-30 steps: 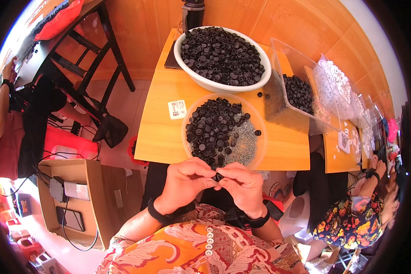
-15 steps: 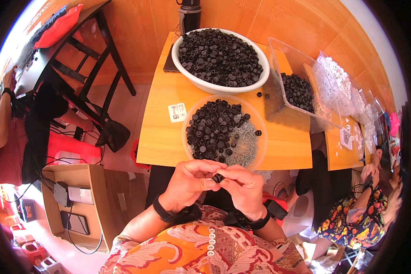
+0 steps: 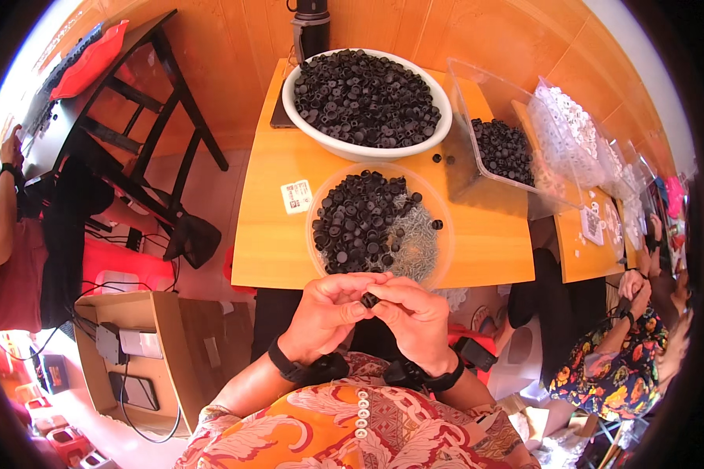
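A small round black plastic cap [image 3: 369, 300] is pinched between the fingertips of both my hands, just off the table's near edge. My left hand [image 3: 326, 316] grips it from one side, my right hand [image 3: 412, 319] from the other. Beyond them lies a shallow round clear tray [image 3: 311, 248]. Its left part is heaped with similar black caps [image 3: 352, 223]; small silver screws [image 3: 416, 244] fill the right part. Behind the tray stands a large white basin [image 3: 336, 148], piled high with more black caps. Whether a screw sits in the held cap is too small to tell.
On the table's right stands a clear plastic bin [image 3: 485, 187] with black caps. A white label card [image 3: 296, 197] lies left of the tray, and a dark flask [image 3: 311, 31] stands behind. A cardboard box [image 3: 168, 367] sits at lower left. Other people work at both sides.
The view has shifted slightly. Both hands keep their pinch on the black cap, which has turned a little between the fingertips.
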Available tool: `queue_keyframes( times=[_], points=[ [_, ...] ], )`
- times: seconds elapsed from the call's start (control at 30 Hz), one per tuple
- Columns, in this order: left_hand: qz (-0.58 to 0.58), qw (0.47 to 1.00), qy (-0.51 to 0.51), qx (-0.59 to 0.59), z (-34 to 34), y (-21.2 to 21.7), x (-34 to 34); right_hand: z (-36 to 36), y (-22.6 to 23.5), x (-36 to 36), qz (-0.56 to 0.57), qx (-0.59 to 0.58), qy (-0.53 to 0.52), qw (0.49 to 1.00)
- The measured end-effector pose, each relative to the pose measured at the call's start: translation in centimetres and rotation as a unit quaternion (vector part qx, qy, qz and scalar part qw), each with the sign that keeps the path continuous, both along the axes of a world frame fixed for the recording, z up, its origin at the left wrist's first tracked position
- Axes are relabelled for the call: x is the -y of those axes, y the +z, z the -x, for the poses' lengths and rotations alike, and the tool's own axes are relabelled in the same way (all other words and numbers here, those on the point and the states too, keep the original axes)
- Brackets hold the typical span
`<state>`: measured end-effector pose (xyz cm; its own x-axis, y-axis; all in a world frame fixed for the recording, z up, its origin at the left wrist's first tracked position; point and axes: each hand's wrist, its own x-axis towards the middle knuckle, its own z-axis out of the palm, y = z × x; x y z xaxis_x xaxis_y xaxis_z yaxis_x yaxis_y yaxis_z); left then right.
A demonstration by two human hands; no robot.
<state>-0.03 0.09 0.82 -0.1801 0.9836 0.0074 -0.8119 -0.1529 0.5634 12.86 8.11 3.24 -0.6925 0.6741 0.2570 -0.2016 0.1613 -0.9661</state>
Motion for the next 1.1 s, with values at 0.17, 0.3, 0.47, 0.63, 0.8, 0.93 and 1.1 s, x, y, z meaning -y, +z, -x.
queue_keyframes(
  times=[0.17,0.3,0.47,0.63,0.8,0.93,1.1],
  points=[
    [-0.053,0.998,-0.004,0.019,0.1,0.3,-0.2,-0.1,0.6,0.0,0.034,0.012,0.018,0.999],
    [-0.004,0.999,0.033,0.006,0.5,0.1,0.0,-0.4,1.8,-1.7,0.037,0.049,0.004,0.998],
    [0.075,0.937,0.232,-0.249,2.8,0.3,1.5,-3.2,8.0,-12.3,-0.093,0.057,-0.19,0.976],
    [0.123,0.787,0.281,-0.536,3.4,1.1,0.8,-5.0,8.4,-17.5,-0.357,0.186,-0.354,0.844],
    [-0.001,0.6,0.166,-0.783,3.1,1.6,-1.3,-4.6,4.9,-10.4,-0.349,0.245,-0.175,0.888],
    [0.017,0.48,0.06,-0.875,2.8,2.1,-3.0,-3.9,2.3,-9.2,-0.344,0.289,-0.065,0.891],
    [0.013,0.462,0.025,-0.886,2.7,2.4,-4.4,-2.9,0.6,-8.8,-0.392,0.316,-0.022,0.864]
  ],
)
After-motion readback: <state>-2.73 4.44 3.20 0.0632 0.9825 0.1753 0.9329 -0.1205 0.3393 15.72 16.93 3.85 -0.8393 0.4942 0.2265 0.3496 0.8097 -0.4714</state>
